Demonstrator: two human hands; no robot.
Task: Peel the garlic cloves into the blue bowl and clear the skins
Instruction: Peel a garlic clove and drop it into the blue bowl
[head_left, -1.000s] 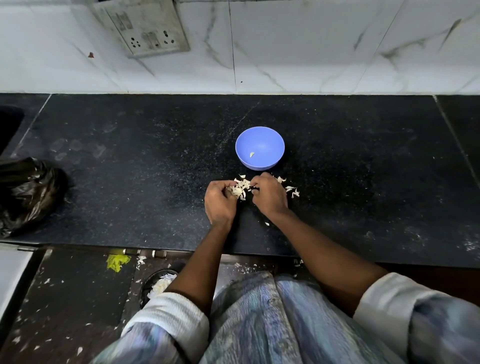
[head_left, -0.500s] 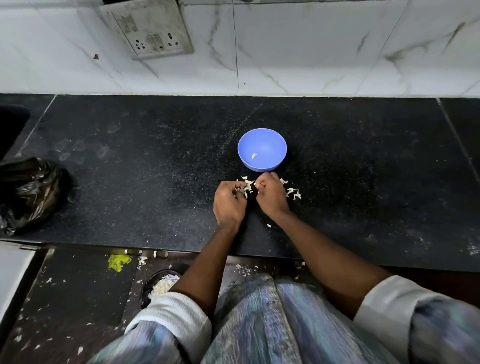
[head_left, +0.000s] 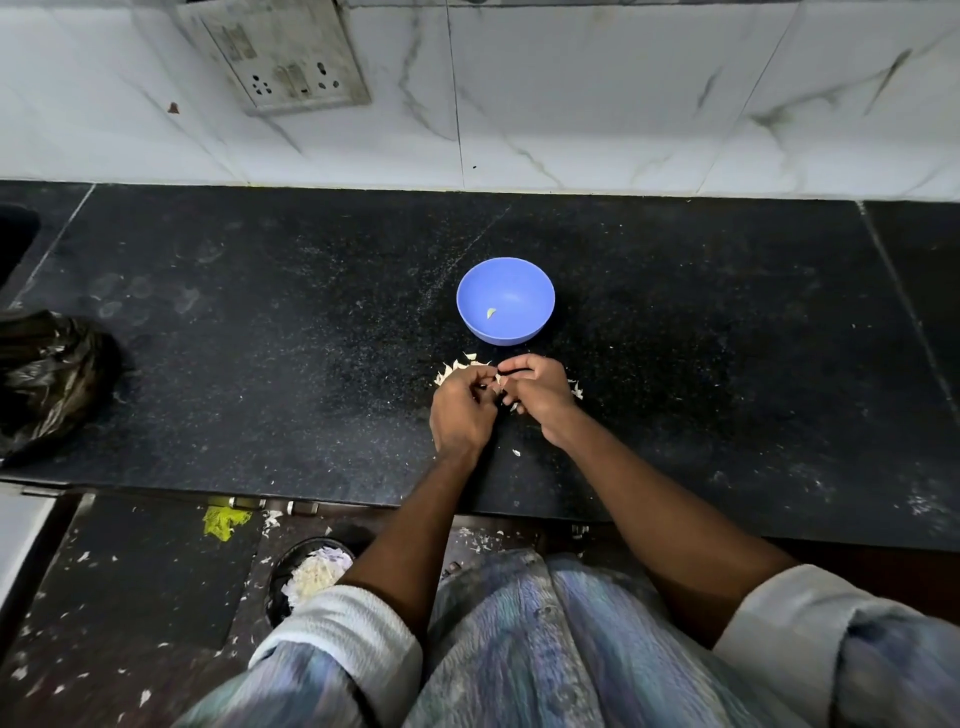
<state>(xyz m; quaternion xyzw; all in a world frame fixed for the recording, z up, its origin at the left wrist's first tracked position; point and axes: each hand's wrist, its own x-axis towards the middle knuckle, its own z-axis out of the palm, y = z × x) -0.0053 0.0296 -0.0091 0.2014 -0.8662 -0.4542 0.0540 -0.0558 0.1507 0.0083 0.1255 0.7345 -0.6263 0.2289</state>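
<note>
Currently left hand (head_left: 462, 410) and right hand (head_left: 537, 392) together, fingertips curled and pinching a small garlic piece (head_left: 500, 381) between them. Skins (head_left: 457, 370) scattered under both hands. Blue bowl (head_left: 505, 300) just beyond the fingertips, one sliver inside.

Pale rolled sleeves (head_left: 343, 631) over a blue-streaked faded garment (head_left: 545, 649).

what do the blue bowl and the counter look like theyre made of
Blue bowl: probably plastic, with an even matte colour, a thin rim and a soft sheen. Counter: likely polished black granite or a similar stone, dark with fine pale speckles and a seam line on the right.
</note>
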